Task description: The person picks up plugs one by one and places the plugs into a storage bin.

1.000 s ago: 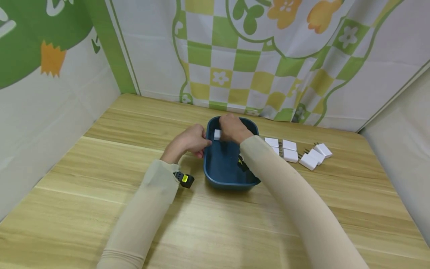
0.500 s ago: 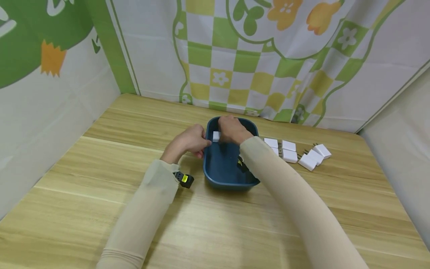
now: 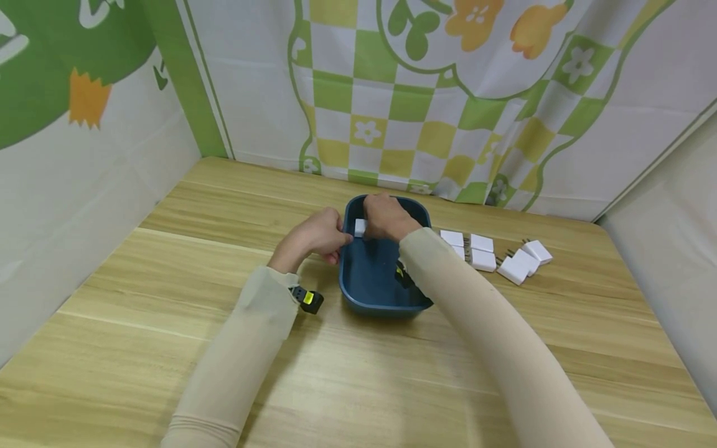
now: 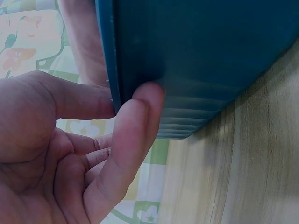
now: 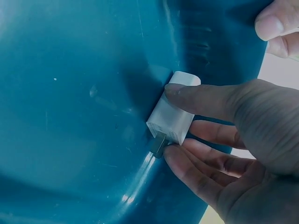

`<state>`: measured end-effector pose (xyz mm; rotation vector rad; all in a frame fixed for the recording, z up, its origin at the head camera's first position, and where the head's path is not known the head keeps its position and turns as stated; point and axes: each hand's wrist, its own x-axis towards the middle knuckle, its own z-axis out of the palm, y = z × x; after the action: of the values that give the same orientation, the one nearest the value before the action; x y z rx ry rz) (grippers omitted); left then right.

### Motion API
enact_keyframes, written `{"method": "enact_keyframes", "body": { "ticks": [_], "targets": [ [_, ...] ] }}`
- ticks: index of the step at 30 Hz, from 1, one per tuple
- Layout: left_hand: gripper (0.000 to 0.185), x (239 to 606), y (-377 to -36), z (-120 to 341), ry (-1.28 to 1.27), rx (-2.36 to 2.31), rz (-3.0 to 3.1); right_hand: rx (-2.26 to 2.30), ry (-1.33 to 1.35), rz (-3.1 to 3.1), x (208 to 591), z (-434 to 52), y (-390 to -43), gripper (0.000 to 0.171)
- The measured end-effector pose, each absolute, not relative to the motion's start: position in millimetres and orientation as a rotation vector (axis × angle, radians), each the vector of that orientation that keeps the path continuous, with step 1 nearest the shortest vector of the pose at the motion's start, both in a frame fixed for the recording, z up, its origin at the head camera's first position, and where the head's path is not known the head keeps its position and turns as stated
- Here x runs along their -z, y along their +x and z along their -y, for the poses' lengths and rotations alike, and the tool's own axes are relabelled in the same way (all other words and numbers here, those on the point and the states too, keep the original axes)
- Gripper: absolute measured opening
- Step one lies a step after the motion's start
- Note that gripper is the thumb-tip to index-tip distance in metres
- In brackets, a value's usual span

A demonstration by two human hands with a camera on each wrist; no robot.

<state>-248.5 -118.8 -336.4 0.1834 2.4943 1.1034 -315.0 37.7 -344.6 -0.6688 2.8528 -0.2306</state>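
A white plug (image 5: 174, 113) is pinched by the right hand (image 3: 385, 216) between thumb and fingers (image 5: 196, 175), low inside the blue bin (image 3: 370, 283) near its far left corner, where its metal prongs are pointed down at the bin floor; whether they touch it cannot be told. In the head view only a corner of the plug (image 3: 360, 228) is seen beside the right hand. The bin's left rim is gripped by the left hand (image 3: 316, 235): in the left wrist view the thumb (image 4: 81, 100) is pressed against the rim edge and a curled finger (image 4: 133, 135) is laid on the ribbed outer wall (image 4: 196, 56). The bin is set flat on the wooden surface (image 3: 168, 348), about mid-way across it. To the right of the bin, on the surface, five more white plugs (image 3: 493, 254) are laid in a loose row, just apart from the bin. A green and yellow patterned cloth (image 3: 426, 99) is hung behind the surface.
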Motion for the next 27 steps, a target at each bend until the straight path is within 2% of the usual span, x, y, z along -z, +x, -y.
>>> {"method": "enact_keyframes", "body": {
  "ticks": [9,15,16,22,23,27],
  "targets": [
    [0.024,336,-248,119,0.181,-1.095,-2.499,0.202,-0.687,-2.846,337,-41,-313,0.020],
    [0.025,336,-248,120,0.188,-1.106,-2.493,0.284,-0.692,-2.819,322,-48,-307,0.037],
    [0.026,336,-248,120,0.187,-1.107,-2.491,0.288,-0.708,-2.817,319,-50,-306,0.032],
    [0.030,335,-246,120,0.174,-1.112,-2.493,0.244,-0.792,-2.852,305,-58,-303,0.040],
    [0.031,335,-246,120,0.174,-1.113,-2.494,0.246,-0.791,-2.858,302,-60,-302,0.047],
    [0.031,335,-245,119,0.178,-1.117,-2.498,0.280,-0.798,-2.847,294,-70,-295,0.049]
  ]
}}
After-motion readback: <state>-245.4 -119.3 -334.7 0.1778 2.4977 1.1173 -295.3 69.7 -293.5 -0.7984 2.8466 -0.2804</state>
